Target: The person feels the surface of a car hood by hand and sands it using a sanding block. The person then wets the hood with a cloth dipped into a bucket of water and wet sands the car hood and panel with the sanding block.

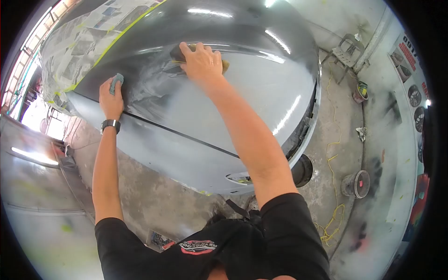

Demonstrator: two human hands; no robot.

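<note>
My right hand (202,61) is closed over a dark block with a yellowish-brown edge (226,66), pressed on the wet-looking hood (261,93) of a car. Around it the dark surface carries pale grey smears. Farther left, near the seam between hood and fender (182,154), my left hand (111,98) grips a small blue-grey pad (117,82). A dark watch (110,124) is on my left wrist. Newspaper masking (88,42), edged with yellow-green tape (122,35), covers the car at the upper left.
A bucket (356,184) and a yellow cord (334,144) are on the concrete floor at right. Beyond them are a chair (345,53) and a small container (360,92). A paint-marked wall (378,140) runs down the right side. A dark tyre (303,171) shows beside the car.
</note>
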